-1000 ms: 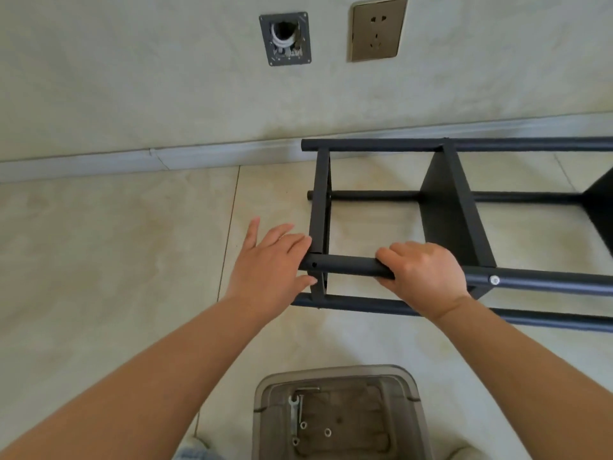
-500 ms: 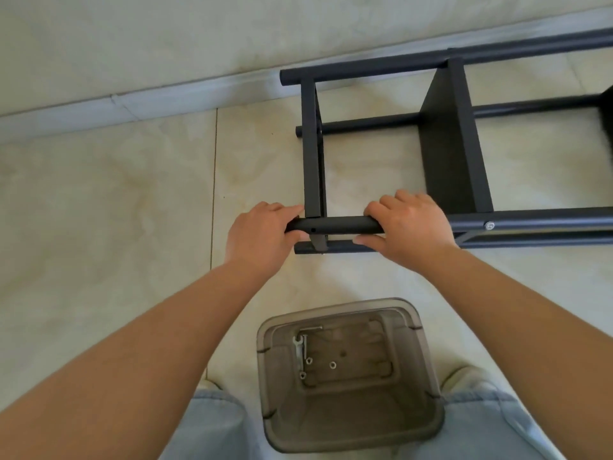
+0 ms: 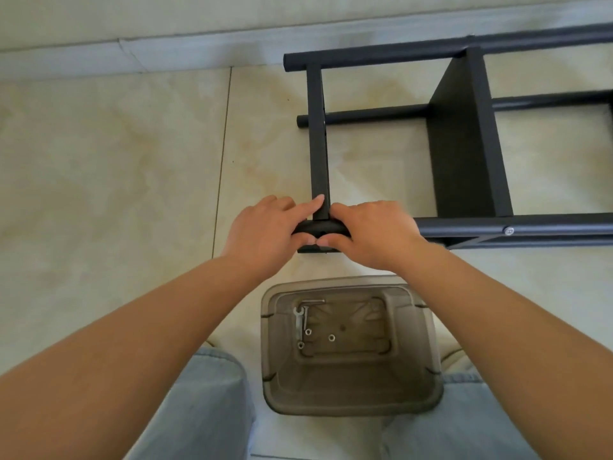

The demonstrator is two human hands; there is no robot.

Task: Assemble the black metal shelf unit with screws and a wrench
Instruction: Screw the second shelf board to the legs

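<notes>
Black tube end is the landmark: near post (image 3: 320,228) of the shelf unit (image 3: 464,144), which lies on its side on the tiled floor (image 3: 116,161). Left hand (image 3: 265,232) has its grip curled round the post end, index finger stretched up along the end crossbar (image 3: 317,137). Right hand (image 3: 374,234) has its grip wrapped round the same post just right of that joint; thumbs almost meet under it. No tool or screw in either hand. Right of the post end, one screw head (image 3: 509,231) sits fitted where the shelf panel (image 3: 464,154) meets the post. Below the post end, a brown bin (image 3: 428,400) holds wrench (image 3: 298,322), hex key (image 3: 306,310) and loose hardware (image 3: 331,337). Judgement: frame largely together; end joint apparently being aligned, fastening and tightening left.
</notes>
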